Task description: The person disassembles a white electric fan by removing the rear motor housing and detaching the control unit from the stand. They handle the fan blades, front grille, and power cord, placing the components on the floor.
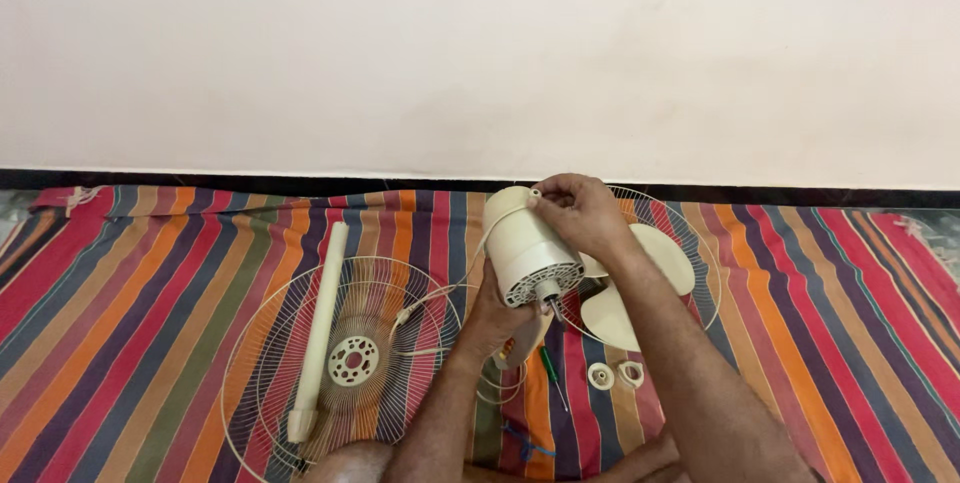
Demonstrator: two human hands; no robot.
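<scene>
Holding the motor (527, 246) up over the cloth (150, 283), you have both hands on it. Your left hand (495, 318) comes up from below, its fingers wrapped around the underside of the cream housing and closed on it. Your right hand (580, 213) reaches over the top, its fingertips pinched at the upper rear edge of the housing, on or beside the white cord (470, 261) there; whether they grip the cord or only the housing you cannot tell. The motor's vented face and its short shaft (548, 291) point toward you. Behind your right forearm lies the blade (625, 288) inside a wire guard (690, 253). To the left, a second guard (345, 363) lies flat with the cream pole (320, 318) across it. Just below the motor, on the cloth, sit a green-handled screwdriver (551, 371) and two small white rings (616, 375) side by side.
</scene>
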